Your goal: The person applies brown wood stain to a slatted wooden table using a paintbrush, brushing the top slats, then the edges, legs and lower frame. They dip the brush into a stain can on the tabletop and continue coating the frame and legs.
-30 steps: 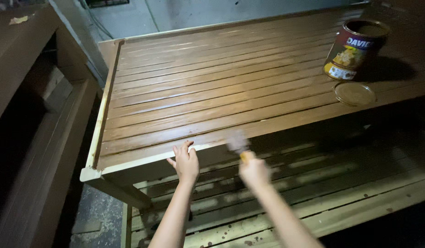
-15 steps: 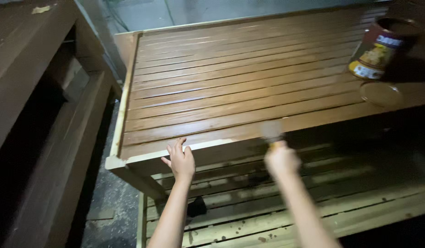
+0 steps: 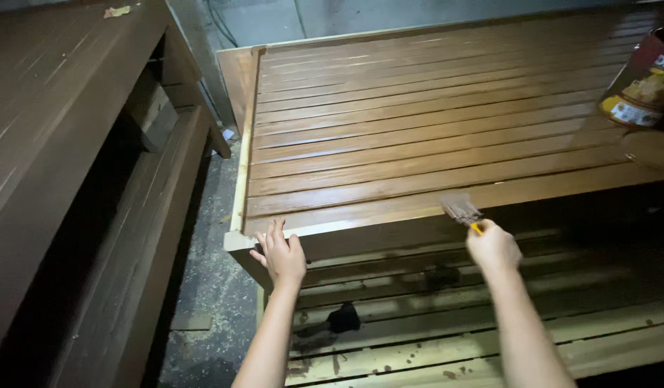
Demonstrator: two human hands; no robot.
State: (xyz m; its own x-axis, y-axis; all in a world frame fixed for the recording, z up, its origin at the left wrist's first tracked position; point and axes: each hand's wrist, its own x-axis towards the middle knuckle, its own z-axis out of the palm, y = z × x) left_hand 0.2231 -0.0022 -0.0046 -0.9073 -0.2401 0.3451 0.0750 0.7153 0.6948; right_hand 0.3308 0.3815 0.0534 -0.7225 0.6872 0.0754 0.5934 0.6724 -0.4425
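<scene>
Brown-stained slatted tabletop (image 3: pixel 432 136), glossy; near front rail paler. Right hand (image 3: pixel 494 248) closed around yellow-handled paintbrush (image 3: pixel 462 210), bristles touching front edge of tabletop. Left hand (image 3: pixel 280 255) open, fingers spread, fingertips resting on front rail near left corner; holding nothing. Paint can (image 3: pixel 641 82) on far right of tabletop, 1 round lid (image 3: pixel 651 149) lying just beside it. Lower slatted shelf (image 3: pixel 447 338) beneath, pale, spotted. Dark wooden bench (image 3: pixel 66 144) at left.
</scene>
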